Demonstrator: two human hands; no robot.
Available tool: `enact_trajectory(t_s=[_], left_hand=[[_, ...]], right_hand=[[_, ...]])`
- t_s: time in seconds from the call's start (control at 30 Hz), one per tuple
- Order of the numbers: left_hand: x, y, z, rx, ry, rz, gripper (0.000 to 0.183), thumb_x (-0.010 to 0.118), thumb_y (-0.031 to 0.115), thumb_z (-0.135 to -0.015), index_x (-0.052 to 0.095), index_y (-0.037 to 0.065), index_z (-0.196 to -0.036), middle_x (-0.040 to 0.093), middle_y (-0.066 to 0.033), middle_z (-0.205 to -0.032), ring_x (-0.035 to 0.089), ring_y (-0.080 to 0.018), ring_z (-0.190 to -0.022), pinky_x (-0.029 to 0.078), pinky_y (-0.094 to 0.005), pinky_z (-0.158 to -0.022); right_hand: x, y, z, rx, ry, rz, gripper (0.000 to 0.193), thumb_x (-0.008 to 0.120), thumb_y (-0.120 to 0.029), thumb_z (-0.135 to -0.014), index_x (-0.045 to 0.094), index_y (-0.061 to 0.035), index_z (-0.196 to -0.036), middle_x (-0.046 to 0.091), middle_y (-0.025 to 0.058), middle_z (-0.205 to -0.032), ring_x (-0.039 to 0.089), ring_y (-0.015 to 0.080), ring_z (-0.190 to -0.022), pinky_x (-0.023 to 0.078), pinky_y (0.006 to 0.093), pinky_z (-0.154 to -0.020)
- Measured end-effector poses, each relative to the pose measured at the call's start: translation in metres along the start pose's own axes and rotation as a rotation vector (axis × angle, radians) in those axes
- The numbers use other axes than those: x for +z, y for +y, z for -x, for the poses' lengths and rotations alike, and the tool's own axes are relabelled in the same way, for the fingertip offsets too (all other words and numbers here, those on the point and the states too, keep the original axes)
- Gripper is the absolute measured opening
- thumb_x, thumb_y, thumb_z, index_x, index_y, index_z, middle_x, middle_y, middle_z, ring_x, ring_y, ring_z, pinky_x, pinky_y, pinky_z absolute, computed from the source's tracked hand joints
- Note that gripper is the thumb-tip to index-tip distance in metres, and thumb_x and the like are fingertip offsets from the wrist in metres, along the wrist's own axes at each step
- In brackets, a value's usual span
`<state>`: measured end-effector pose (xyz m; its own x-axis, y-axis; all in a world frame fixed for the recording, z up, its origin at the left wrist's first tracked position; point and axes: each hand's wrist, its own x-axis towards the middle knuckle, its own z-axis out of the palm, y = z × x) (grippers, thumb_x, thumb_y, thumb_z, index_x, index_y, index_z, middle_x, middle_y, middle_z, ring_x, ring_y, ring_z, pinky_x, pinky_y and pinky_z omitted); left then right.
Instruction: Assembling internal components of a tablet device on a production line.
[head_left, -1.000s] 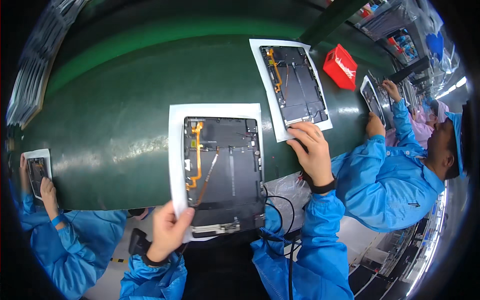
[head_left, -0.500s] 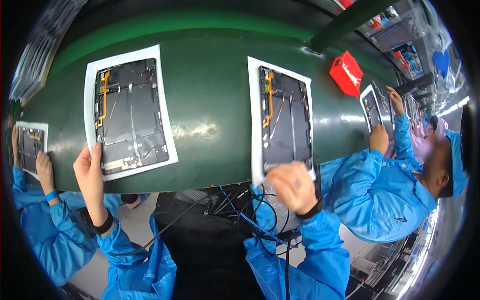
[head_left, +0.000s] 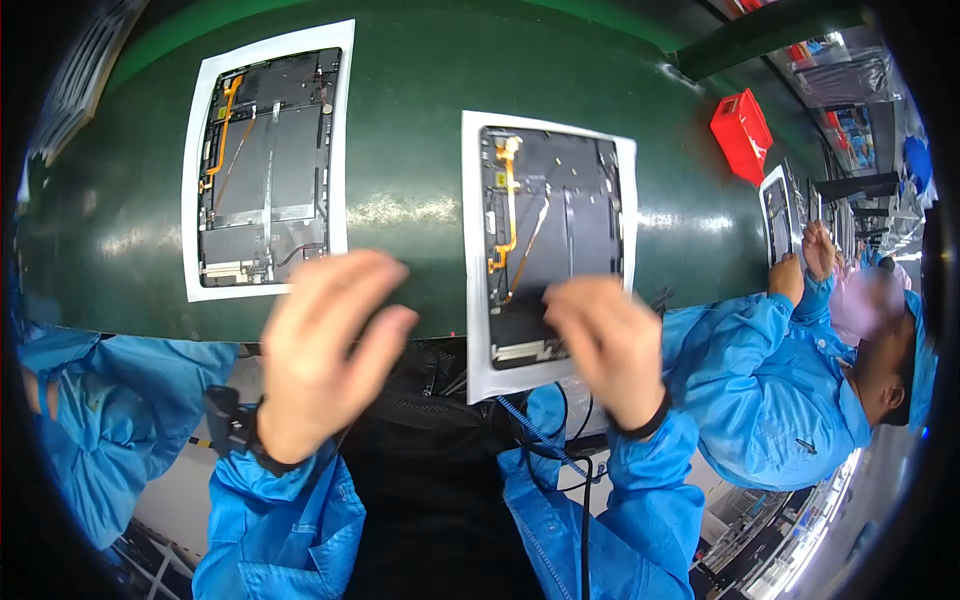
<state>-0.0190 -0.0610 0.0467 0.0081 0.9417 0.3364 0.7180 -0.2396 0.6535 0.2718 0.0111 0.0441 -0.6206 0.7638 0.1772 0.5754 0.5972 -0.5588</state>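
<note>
Two opened tablet housings lie on white sheets upon the green worktable, each showing a dark inside with an orange flex cable down its left side. My left hand [head_left: 325, 350], fingers and thumb spread and blurred, hovers by the lower right corner of the left tablet [head_left: 290, 160]; it holds nothing. Over the lower right part of the right tablet [head_left: 545, 225] is my right hand [head_left: 612, 345], its fingers bent and apart from the thumb. Its fingertips appear to touch the dark surface. The near end of that white sheet [head_left: 500, 385] juts past the table's front edge.
A red bin [head_left: 741, 135] stands toward the back right of the green table [head_left: 400, 130]. At the right a co-worker in blue [head_left: 770, 390] handles another tablet [head_left: 776, 215]. Another blue-clothed person [head_left: 120, 420] is at the left. Cables [head_left: 560, 450] hang below the front edge.
My left hand has let go of the left tablet's sheet and moved right. The right tablet and its sheet have slid nearer and left, under my right hand. The view has shifted.
</note>
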Motion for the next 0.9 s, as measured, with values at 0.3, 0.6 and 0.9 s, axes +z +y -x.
enact_trajectory(t_s=[0.3, 0.6, 0.9], left_hand=[[0.085, 0.013, -0.035, 0.186, -0.304, -0.1, 0.045, 0.087, 0.031, -0.082, 0.074, 0.015, -0.122, 0.057, -0.0123, -0.15, 0.049, -0.0427, -0.143, 0.048, -0.0526, -0.114], [0.08, 0.005, -0.039, 0.154, -0.396, -0.058, 0.049, 0.089, 0.031, -0.078, 0.074, 0.016, -0.123, 0.055, -0.0114, -0.151, 0.044, -0.0443, -0.149, 0.047, -0.0548, -0.118], [0.066, 0.011, -0.036, 0.095, -0.332, 0.128, 0.033, 0.083, 0.018, -0.086, 0.076, 0.008, -0.116, 0.066, -0.0141, -0.133, 0.062, -0.0397, -0.125, 0.056, -0.0492, -0.099]], right_hand=[[-0.006, 0.047, -0.078, 0.233, 0.075, 0.034, 0.019, 0.073, -0.005, -0.093, 0.075, 0.0008, -0.111, 0.073, 0.0189, -0.102, 0.073, 0.0403, -0.087, 0.058, 0.0437, -0.078], [0.004, 0.066, -0.109, 0.245, -0.005, -0.078, 0.012, 0.079, -0.006, -0.088, 0.077, 0.0009, -0.097, 0.072, 0.0139, -0.094, 0.071, 0.0322, -0.076, 0.055, 0.0402, -0.07], [-0.01, 0.04, -0.087, 0.201, 0.009, -0.137, 0.014, 0.078, 0.002, -0.085, 0.072, -0.0014, -0.097, 0.066, 0.0139, -0.094, 0.069, 0.0306, -0.081, 0.055, 0.0382, -0.07]])
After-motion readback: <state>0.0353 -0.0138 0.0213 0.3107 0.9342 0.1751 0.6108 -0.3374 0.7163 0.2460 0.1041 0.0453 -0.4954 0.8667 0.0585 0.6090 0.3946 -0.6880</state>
